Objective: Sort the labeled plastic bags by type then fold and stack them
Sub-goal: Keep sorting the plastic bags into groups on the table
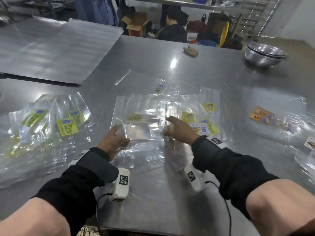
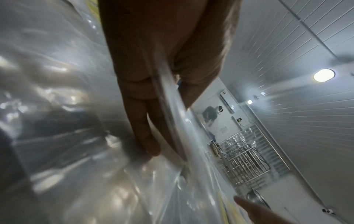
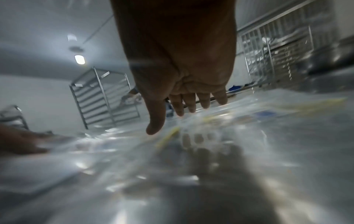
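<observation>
Steel table [image 1: 153,193]: carries every bag; sorting looks partly done, judging by the groups
Left edge: green-label pile [image 1: 51,126] lies loose and overlapping; gathered by type, not yet folded or squared
Left hand [image 1: 113,142]: fingers and thumb pinch the near-left corner of a clear bag [image 1: 136,132], seen close in the left wrist view; bag lifted slightly off the middle heap
Right hand [image 1: 179,130]: fingers straight and spread, hovering over or touching the bag's right side; holds nothing
Middle: mixed bags [image 1: 201,116], yellow and white labels, unsorted
Right edge: orange-label group [image 1: 262,114] laid apart
Left to do: most folding; all stacking
</observation>
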Tool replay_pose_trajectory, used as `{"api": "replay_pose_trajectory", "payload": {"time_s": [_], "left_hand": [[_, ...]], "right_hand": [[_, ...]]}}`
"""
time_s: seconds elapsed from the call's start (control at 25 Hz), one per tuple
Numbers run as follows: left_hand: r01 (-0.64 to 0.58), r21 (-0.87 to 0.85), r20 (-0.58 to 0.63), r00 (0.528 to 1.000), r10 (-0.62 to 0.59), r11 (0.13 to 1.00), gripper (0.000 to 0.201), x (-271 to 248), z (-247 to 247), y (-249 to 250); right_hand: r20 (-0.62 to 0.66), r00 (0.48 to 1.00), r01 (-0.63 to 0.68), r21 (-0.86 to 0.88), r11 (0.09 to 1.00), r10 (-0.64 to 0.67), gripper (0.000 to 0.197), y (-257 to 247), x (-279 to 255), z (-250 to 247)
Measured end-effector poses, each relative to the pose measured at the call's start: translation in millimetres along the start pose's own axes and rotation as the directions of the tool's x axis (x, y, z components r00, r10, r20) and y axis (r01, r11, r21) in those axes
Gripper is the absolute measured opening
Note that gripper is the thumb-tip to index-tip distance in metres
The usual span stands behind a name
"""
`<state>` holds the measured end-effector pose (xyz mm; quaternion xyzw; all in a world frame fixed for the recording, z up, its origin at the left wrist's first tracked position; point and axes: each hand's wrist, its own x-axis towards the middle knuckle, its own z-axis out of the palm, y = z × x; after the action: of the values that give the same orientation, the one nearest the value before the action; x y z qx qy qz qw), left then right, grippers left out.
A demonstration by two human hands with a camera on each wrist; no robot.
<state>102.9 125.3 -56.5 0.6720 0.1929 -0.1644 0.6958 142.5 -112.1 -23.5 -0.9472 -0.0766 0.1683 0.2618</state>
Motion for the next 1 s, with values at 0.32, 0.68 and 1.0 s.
{"api": "replay_pose_trajectory", "payload": {"time_s": [0.32, 0.68, 1.0], "left_hand": [[0.034, 0.011, 0.037, 0.999, -0.035, 0.999, 0.057, 9, -7, 0], [0.003, 0.052, 0.045, 0.999, -0.006, 0.999, 0.063, 7, -2, 4], [-0.049, 0.034, -0.013, 0.999, 0.05, 0.998, 0.019, -9, 1, 17]], "right_hand": [[-0.004, 0.984, -0.17, -0.313, 0.934, 0.177, 0.062, 74, -16, 6], [0.04, 0.999, -0.006, -0.114, 0.993, 0.011, 0.045, -12, 13, 13], [0.255, 0.952, 0.086, 0.317, 0.945, -0.172, 0.045, -71, 9, 24]]}}
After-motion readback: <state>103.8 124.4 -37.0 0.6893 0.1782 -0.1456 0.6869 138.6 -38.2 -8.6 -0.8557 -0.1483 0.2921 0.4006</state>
